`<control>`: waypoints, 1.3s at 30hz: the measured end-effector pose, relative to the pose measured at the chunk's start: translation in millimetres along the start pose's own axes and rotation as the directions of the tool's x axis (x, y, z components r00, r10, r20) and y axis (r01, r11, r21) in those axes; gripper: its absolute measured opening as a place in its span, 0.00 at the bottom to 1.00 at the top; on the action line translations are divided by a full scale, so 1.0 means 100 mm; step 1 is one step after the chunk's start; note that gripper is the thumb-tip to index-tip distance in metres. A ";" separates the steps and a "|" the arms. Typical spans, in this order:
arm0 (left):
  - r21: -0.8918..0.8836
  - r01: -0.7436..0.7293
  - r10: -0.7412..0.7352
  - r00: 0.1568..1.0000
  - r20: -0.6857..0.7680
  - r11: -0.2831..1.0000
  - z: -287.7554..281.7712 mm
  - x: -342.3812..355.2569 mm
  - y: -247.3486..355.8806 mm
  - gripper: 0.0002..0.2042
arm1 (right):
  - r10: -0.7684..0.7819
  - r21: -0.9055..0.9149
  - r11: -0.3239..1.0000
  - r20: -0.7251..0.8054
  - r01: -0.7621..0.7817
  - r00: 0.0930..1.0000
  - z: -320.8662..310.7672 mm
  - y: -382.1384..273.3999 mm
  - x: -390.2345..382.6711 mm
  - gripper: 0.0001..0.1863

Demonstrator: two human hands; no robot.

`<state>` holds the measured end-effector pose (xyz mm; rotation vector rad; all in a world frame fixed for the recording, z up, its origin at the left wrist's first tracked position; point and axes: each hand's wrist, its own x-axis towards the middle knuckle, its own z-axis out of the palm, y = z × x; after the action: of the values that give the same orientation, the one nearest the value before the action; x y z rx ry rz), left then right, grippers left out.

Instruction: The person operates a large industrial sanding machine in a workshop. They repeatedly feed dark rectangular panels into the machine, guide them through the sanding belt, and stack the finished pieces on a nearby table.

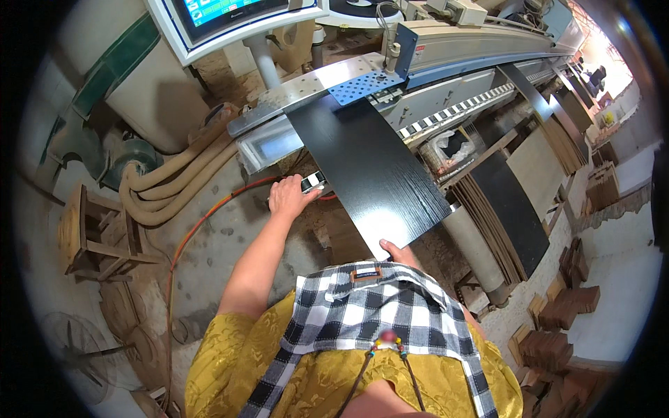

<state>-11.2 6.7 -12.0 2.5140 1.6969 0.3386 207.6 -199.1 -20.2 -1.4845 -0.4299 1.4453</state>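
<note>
A long black panel (pixel 373 164) with a wood-grain sheen reaches from the machine's metal table toward my body. My right hand (pixel 400 253) pinches its near edge, thumb on top and the other fingers out of sight underneath. Beside the panel's left edge, my left hand (pixel 287 198) is closed around the end of a short bar with black and white segments (pixel 313 182). The panel's far end lies by a blue perforated plate (pixel 366 88) on the machine (pixel 481 56).
Stacked panels (pixel 498 216) lie right of the machine, beside a thick grey roller (pixel 477 247). An orange hose (pixel 209 217) crosses the floor at left, near a wooden stool (pixel 97 237) and thick beige ducts (pixel 174 188). A screen (pixel 230 14) stands at the far left.
</note>
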 end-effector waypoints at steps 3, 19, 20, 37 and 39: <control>0.011 0.010 -0.010 1.000 0.002 1.000 -0.02 -0.01 0.01 0.24 | -0.063 -0.002 0.998 -0.024 0.063 0.998 0.05 -0.06 -0.05 0.28; -0.030 -0.009 0.008 1.000 -0.014 1.000 -0.06 -0.04 0.06 0.24 | -0.177 0.270 0.933 -0.225 0.236 0.958 -0.42 -0.08 0.29 0.21; -0.036 -0.011 0.010 1.000 -0.018 0.999 -0.06 -0.04 0.06 0.24 | -0.140 0.271 0.945 -0.167 0.182 0.976 -0.54 -0.11 0.33 0.23; 0.061 0.017 -0.017 1.000 0.001 0.998 -0.12 -0.04 0.10 0.25 | -0.137 0.087 0.974 -0.514 0.210 0.847 -1.49 -0.92 0.81 0.16; 0.097 -0.002 0.003 1.000 -0.011 0.995 -0.06 -0.01 0.12 0.25 | -0.143 0.109 0.961 -0.588 0.253 0.796 -1.74 -0.88 0.85 0.19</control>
<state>-2.0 1.3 -3.6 2.5871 1.7557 0.2770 416.0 -159.2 -29.0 -1.5830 -0.0660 0.7818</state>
